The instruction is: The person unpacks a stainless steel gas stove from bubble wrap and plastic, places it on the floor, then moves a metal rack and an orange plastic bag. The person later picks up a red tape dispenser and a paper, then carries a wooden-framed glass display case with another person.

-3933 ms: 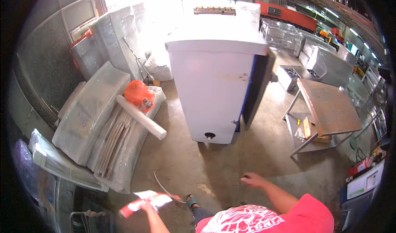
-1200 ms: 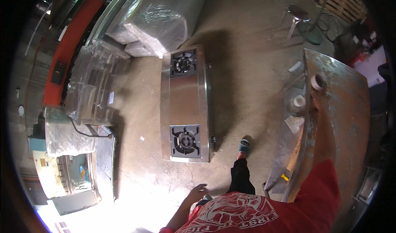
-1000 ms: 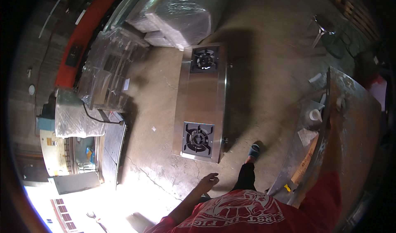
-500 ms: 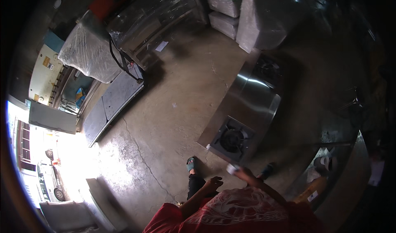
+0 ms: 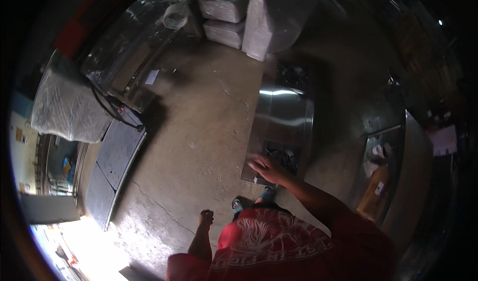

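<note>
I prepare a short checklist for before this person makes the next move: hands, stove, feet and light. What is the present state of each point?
1. Left hand free: ok; it is loosely curled, apart from the stove, with nothing visible in it.
2. Right hand free: cannot tell; it is too dark and blurred.
3. View of the near burner unobstructed: not ok; the right hand covers part of it, contact unclear.
4. Both sandals in view: ok; they are by the stove's near end.
5. Even light: not ok; the floor glares at lower left, while the far burner is dim.
</note>
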A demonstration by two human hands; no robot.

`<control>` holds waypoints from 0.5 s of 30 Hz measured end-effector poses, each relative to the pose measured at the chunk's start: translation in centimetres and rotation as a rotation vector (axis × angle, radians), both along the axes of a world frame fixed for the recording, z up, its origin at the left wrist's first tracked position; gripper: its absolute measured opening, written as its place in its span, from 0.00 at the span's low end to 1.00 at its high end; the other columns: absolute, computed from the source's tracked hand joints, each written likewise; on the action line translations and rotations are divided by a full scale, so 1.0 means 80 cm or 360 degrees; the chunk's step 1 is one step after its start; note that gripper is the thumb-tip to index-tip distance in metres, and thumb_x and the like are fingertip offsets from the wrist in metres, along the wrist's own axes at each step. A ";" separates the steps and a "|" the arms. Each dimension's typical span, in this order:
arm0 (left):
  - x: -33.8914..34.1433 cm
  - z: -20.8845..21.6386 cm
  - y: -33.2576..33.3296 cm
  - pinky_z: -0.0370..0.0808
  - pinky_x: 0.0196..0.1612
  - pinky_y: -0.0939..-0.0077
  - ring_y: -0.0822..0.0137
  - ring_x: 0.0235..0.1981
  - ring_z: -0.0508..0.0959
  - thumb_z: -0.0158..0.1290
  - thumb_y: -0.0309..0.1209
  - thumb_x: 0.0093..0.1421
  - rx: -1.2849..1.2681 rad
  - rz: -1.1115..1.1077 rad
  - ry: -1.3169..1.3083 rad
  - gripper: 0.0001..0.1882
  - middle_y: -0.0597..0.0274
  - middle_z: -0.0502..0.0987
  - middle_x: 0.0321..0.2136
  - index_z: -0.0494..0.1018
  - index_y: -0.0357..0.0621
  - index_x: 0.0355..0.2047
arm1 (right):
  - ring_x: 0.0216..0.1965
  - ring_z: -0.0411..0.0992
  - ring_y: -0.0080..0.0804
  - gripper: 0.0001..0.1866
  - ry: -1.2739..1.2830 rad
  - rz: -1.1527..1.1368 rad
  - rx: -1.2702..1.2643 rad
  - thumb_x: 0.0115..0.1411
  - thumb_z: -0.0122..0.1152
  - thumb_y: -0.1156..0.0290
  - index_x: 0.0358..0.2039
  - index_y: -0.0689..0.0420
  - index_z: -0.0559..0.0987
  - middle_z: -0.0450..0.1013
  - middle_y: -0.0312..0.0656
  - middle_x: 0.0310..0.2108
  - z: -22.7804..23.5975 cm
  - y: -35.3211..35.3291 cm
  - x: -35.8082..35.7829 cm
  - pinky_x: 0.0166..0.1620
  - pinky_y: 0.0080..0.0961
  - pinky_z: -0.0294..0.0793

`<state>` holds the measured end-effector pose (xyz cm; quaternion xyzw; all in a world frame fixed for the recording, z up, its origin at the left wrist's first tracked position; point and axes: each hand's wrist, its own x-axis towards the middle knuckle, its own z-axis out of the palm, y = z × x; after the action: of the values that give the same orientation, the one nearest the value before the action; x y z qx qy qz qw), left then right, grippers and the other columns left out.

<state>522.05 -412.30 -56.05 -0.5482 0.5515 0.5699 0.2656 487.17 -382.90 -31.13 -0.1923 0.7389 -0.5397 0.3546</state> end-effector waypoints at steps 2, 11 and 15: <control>-0.057 0.013 0.007 0.69 0.20 0.74 0.71 0.21 0.74 0.55 0.33 0.60 -0.0114 0.0072 0.0171 0.14 0.65 0.77 0.28 0.73 0.46 0.46 | 0.53 0.74 0.44 0.28 -0.0127 0.0031 0.0400 0.66 0.55 0.51 0.58 0.59 0.72 0.75 0.53 0.51 -0.094 0.094 0.036 0.54 0.36 0.73; -0.368 0.069 -0.029 0.76 0.28 0.73 0.70 0.27 0.78 0.58 0.36 0.61 -0.0267 -0.0972 0.0500 0.20 0.57 0.79 0.31 0.75 0.40 0.51 | 0.49 0.76 0.50 0.28 -0.0701 -0.0834 0.1867 0.61 0.61 0.51 0.51 0.62 0.75 0.75 0.57 0.49 -0.222 0.422 0.228 0.50 0.40 0.75; -0.503 0.018 -0.110 0.75 0.27 0.74 0.70 0.26 0.77 0.58 0.36 0.61 0.0041 -0.0999 0.0439 0.20 0.59 0.79 0.31 0.74 0.40 0.51 | 0.30 0.77 0.37 0.21 -0.1047 -0.2003 0.1458 0.63 0.59 0.56 0.48 0.59 0.75 0.78 0.48 0.35 -0.224 0.344 0.160 0.32 0.34 0.76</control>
<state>481.81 -421.09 -54.61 -0.2661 0.7167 0.5361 0.3580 500.00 -355.41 -49.02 0.5849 0.7131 -0.3121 0.2279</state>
